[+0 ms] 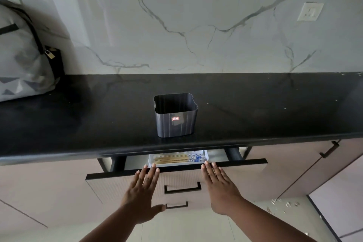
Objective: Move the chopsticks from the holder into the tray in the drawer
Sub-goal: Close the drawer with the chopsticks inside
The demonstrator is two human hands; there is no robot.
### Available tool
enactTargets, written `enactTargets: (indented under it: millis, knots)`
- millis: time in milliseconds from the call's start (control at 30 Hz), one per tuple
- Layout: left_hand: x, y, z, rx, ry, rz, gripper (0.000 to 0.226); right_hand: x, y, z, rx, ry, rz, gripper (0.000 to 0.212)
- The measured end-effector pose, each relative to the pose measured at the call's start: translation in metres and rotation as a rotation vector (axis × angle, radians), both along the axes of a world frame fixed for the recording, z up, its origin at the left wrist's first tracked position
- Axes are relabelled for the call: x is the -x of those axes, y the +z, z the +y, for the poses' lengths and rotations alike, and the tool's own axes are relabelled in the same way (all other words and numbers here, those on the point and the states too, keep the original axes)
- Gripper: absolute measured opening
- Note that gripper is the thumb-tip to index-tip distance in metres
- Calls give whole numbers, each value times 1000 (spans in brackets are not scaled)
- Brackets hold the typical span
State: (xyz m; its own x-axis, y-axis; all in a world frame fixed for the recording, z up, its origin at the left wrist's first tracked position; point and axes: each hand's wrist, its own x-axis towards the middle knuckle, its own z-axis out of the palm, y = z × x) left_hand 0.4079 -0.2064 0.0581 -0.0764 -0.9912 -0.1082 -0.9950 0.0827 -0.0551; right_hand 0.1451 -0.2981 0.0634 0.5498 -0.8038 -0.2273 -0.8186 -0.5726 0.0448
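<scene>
I am looking down at both hands lying flat against the drawer front (176, 179), one on each side of its black handle (182, 188). The left hand (144, 188) is resting with its palm on the panel, fingers stretched out and slightly spread, thumb sticking out to the side toward the lower handle (176, 205); the fingertips are reaching the black top edge of the drawer. The right hand (220, 184) is lying the same way, fingers straight and nearly together, tips touching that same edge. Neither hand is gripping anything.

The drawer is standing only partly open, so I am seeing just a narrow strip of its inside beneath the black counter (78, 124). In that strip a pale tray (151, 160) is sitting, and the chopsticks (172, 159) are lying in it lengthwise, side by side, light wood along most of their length with blue-and-white patterned ends toward the right (how many there are I cannot tell from here).

The holder (175, 116), a dark grey squarish cup with a small red label on its front, is standing upright on the counter just above the drawer, and nothing is showing above its rim. A grey backpack (21, 55) is leaning against the marble wall at the far left, and a white socket (310, 11) is sitting on the wall to the right.
</scene>
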Motion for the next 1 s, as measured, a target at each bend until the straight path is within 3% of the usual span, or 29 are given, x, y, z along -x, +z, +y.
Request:
enactTargets:
  millis: [167,367,500,633,700,767,833,867,933,1000]
  knots:
    - [-27,-10,-31,22,42,-116,107,-26,0,-26,36,-63,3,93]
    - [-46,-21,-48,195,-146,15,103,-12,-16,-44,255,54,-38,90]
    - [-43,-20,-58,211,-181,-94,96,2,-16,-55,358,250,-106,66]
    - [-36,-8,-74,467,-182,-79,85,6,-4,-78,286,394,-435,59]
    - [-31,3,-89,645,10,161,77,-1,20,-99,209,271,-772,51]
    - [-26,23,-103,794,336,607,68,-15,50,-125,47,50,-1077,45]
    - [-20,46,-121,866,628,1127,54,-31,79,-151,-192,-128,-1241,45]
    - [-20,57,-132,891,742,1301,47,-39,91,-162,-310,-200,-1280,45]
    - [-24,79,-154,847,886,1497,43,-53,111,-178,-498,-302,-1340,46]
    - [-24,98,-175,706,925,1569,49,-68,122,-186,-622,-353,-1353,49]
